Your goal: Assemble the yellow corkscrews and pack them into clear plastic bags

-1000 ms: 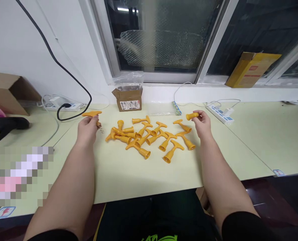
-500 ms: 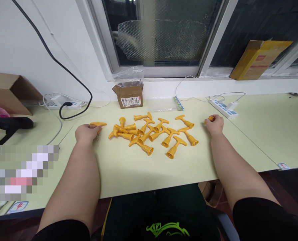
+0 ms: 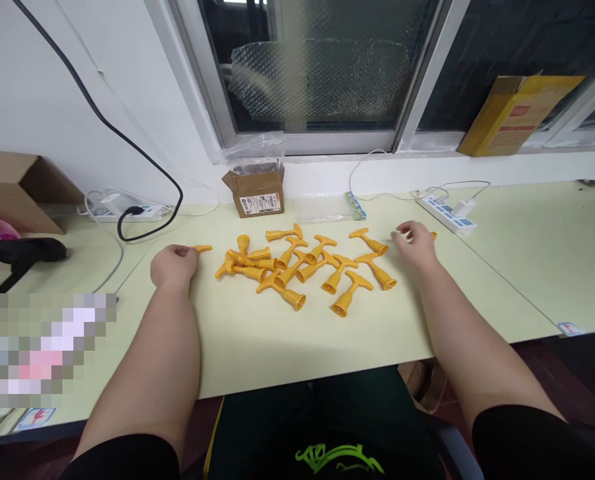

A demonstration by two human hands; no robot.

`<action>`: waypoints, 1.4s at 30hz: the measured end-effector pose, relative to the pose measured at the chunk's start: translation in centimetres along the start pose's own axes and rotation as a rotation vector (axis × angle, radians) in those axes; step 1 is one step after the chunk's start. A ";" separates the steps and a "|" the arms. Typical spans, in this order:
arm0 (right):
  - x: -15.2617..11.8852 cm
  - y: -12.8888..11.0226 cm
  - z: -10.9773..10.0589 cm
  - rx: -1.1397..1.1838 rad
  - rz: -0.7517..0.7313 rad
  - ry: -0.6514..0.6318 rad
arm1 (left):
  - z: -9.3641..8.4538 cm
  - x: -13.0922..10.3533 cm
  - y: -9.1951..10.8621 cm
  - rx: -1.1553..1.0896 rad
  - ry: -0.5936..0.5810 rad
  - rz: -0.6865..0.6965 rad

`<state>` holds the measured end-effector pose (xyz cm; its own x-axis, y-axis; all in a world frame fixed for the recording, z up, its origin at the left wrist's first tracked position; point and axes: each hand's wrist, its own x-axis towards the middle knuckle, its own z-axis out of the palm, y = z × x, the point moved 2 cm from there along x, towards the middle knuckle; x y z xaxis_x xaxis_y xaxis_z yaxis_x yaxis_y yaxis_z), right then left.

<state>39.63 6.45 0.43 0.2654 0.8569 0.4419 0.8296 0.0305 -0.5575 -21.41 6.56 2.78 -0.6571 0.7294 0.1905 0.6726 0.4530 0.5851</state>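
Observation:
Closed around a yellow corkscrew (image 3: pixel 202 249), my left hand (image 3: pixel 173 265) rests at the left of the table; one end of its T-shaped handle sticks out past my fingers, and the rest is hidden. My right hand (image 3: pixel 415 245) hovers open at the right, thumb and fingers apart with nothing between them. Just beyond its knuckles a small yellow part (image 3: pixel 433 235) peeks out, mostly covered by the hand. Between both hands lies a loose pile of yellow corkscrews (image 3: pixel 346 299) with T handles and bell-shaped ends, several of them overlapping.
Behind the pile stand a small open carton (image 3: pixel 258 193) and a flat clear plastic bag (image 3: pixel 322 208). Power strips sit at the back right (image 3: pixel 445 212) and back left (image 3: pixel 150 213). A black cable (image 3: pixel 127 133) hangs at the left. A yellow box (image 3: pixel 520 120) leans against the window.
My right hand has let go of the yellow part, opened and shifted slightly left. My left hand has turned a little, and the metal screw below it no longer shows.

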 end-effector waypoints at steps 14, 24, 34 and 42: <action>-2.0 -7.1 0.7 0.492 0.136 -0.277 | -0.3 -13.2 10.9 -0.519 -0.139 0.793; -7.2 -18.2 3.3 0.739 -0.181 -0.716 | 5.3 -21.7 14.6 -1.032 -0.786 0.598; -7.3 -15.3 3.1 1.125 0.038 -0.805 | 3.4 -20.9 13.3 -0.575 -0.623 0.856; -7.2 -15.2 3.2 1.040 0.041 -0.838 | 3.9 -21.6 13.0 -0.623 -0.718 0.780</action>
<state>23.48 1.44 3.47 -0.4092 0.9105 0.0589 -0.0290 0.0516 -0.9982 2.79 -1.29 3.17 0.3169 0.9009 0.2966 0.3945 -0.4096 0.8226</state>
